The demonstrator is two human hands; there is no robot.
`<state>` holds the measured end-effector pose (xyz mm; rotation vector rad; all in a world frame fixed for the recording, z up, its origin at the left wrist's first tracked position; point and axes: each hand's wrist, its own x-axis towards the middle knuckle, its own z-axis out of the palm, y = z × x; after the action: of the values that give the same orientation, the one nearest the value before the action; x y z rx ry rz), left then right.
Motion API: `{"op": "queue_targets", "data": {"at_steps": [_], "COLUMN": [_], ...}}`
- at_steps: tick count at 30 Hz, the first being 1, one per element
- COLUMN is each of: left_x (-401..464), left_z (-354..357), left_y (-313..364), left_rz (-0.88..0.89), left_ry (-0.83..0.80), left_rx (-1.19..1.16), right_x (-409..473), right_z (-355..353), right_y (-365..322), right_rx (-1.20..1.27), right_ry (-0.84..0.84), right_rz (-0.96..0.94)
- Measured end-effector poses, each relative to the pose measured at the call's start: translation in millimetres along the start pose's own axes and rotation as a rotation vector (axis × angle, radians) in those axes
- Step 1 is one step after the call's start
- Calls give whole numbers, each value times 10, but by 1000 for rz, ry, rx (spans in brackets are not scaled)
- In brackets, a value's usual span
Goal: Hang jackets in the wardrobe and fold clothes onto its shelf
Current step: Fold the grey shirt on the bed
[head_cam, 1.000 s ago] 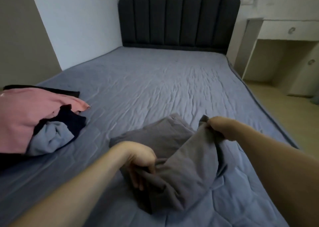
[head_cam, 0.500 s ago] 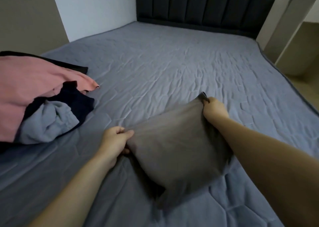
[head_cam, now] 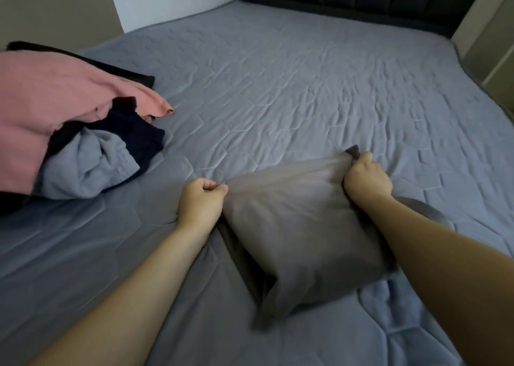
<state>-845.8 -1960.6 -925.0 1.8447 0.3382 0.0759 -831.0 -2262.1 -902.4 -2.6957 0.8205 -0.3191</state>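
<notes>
A grey garment is stretched between my hands just above the blue quilted bed. My left hand pinches its near-left corner in a closed fist. My right hand grips the far-right corner, where a dark edge sticks up. The cloth hangs taut between them and sags toward me, its lower end resting on the bed and blurred. A pile of clothes lies at the left: a pink garment, a dark navy one and a light blue-grey one.
A dark padded headboard stands at the far end of the bed. A beige wall and white wall lie at the left, and pale furniture beside the bed's right edge.
My hands have spread apart and pulled the grey garment from a crumpled heap into a taut sheet. The view has tilted down and nearer to the bed.
</notes>
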Motion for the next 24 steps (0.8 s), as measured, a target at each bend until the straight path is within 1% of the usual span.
{"op": "queue_targets", "data": {"at_steps": [3, 4, 5, 6, 7, 8, 9, 11, 12, 14, 19, 21, 23, 24], "left_x": [-157, -234, -331, -451, -600, -778, -987, -1348, -1461, -1575, -1683, -1718, -1737, -1749], "left_z": [-63, -85, -111, -144, -176, -198, -232, -300, -323, -357, -348, -351, -340, -324], "left_y": [134, 195, 262, 333, 405, 455, 492, 539, 560, 600, 648, 663, 671, 671], "left_rz": [-54, -92, -138, -195, -266, -356, -451, -584, -607, -599, -483, -468, -457, -447], "left_ry": [41, 81, 116, 117, 56, -72, -240, -529, -610, -659, -621, -618, -599, -582], "left_rx": [-71, -100, -144, -197, -241, -287, -316, -263, -218, -138, 18, 68, 78, 46], "right_x": [-208, -308, -396, -473, -540, -604, -658, -754, -802, -893, -976, -987, -990, -991], "right_z": [-84, -121, -150, -178, -208, -242, -265, -271, -255, -209, -141, -118, -104, -99], "right_y": [-71, -85, -91, -88, -78, -64, -49, 2, 35, 85, 98, 108, 115, 116], "right_rx": [-122, -166, -191, -206, -226, -256, -284, -290, -273, -246, -241, -245, -242, -239], "right_ry": [4, 8, 16, 19, 8, -24, -78, -217, -276, -322, -274, -258, -247, -242], "right_rz": [-7, -42, -110, -202, -293, -361, -399, -389, -363, -334, -331, -330, -329, -329]}}
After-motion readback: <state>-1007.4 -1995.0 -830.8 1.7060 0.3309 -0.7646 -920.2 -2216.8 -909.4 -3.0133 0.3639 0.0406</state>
